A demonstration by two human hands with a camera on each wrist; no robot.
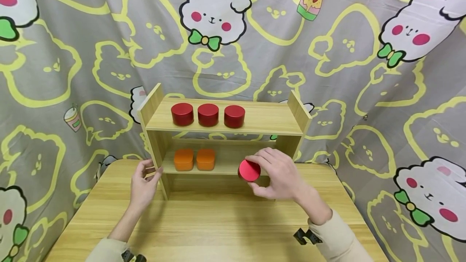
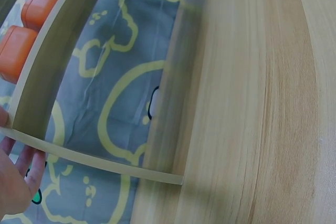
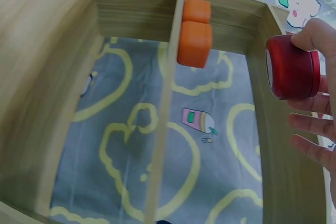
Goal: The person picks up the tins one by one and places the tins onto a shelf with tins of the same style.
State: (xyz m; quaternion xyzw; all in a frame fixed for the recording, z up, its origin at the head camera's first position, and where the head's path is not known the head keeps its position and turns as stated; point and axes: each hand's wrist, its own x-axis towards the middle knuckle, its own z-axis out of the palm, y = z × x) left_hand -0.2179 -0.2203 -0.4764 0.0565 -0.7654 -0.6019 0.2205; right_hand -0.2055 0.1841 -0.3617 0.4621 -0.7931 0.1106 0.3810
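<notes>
My right hand (image 1: pixel 281 174) pinches a round red tin (image 1: pixel 249 170) between thumb and fingers, in front of the right part of the shelf unit's middle board. In the right wrist view the tin (image 3: pixel 290 71) is tipped on its side. My left hand (image 1: pixel 143 185) holds the left side panel of the wooden shelf unit (image 1: pixel 154 148); in the left wrist view its fingers (image 2: pixel 35 171) lie along the panel's outer side. Three similar red tins (image 1: pixel 208 115) stand in a row on the top board. Two orange square boxes (image 1: pixel 183 160) sit at the left of the middle board.
The shelf unit stands at the back of a wooden table (image 1: pixel 218 225), with upright side panels rising above its top board (image 1: pixel 269 118). A patterned grey curtain (image 1: pixel 262 64) hangs behind and around the table.
</notes>
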